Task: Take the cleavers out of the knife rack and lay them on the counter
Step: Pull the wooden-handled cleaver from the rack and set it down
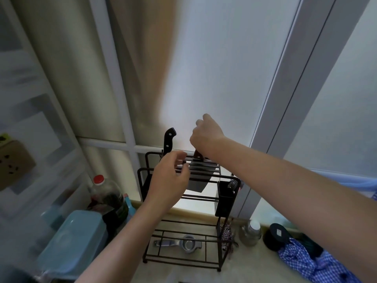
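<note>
A black wire knife rack [221,250] stands on the beige counter [253,268] against the window. A cleaver with a brown handle and wide grey blade [196,181] sits partly raised in the rack's top slots. My right hand [206,132] is closed around its handle from above. A second knife with a black riveted handle [169,139] stands upright in the rack at the left. My left hand [169,180] hovers by the rack's top bars with fingers apart, holding nothing.
A black utensil cup [225,201] hangs on the rack's right side. A metal squeezer [179,243] lies on the bottom shelf. A light blue container [71,242] and a red-capped bottle [104,193] stand left; a jar [251,231], a black tin [276,236] and a blue checked cloth [314,262] lie right.
</note>
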